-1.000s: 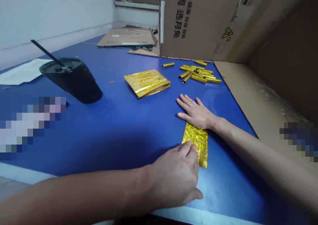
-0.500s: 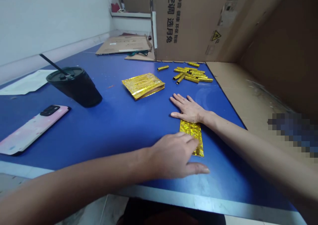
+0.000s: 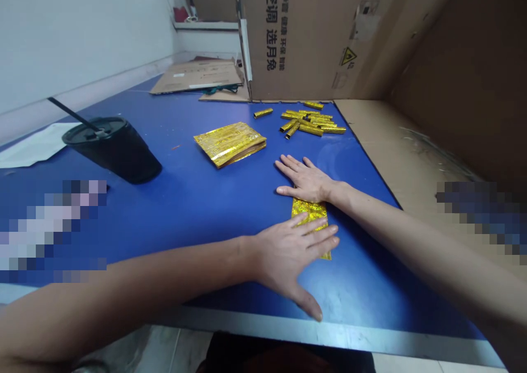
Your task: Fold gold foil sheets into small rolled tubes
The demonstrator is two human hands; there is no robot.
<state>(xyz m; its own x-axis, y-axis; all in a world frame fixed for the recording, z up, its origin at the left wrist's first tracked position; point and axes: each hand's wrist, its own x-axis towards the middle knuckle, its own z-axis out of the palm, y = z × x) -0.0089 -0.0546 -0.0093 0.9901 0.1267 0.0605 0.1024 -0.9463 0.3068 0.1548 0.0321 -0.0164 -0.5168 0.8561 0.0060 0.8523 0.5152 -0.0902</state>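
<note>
A strip of shiny gold foil paper lies flat on the blue table. My left hand lies open on the strip's near end, fingers spread flat across it. My right hand rests open, palm down, on the strip's far end. Only the middle of the strip shows between the two hands.
A stack of gold foil sheets lies beyond the hands, and several rolled gold tubes lie farther back. A black lidded cup with a straw stands at left. Cardboard boxes wall the back and right. The table's front edge runs just below my left hand.
My left hand has gone from curled fingertips at the strip's edge to lying flat and spread over its near end. The right hand has stayed flat. The view has shifted back slightly.
</note>
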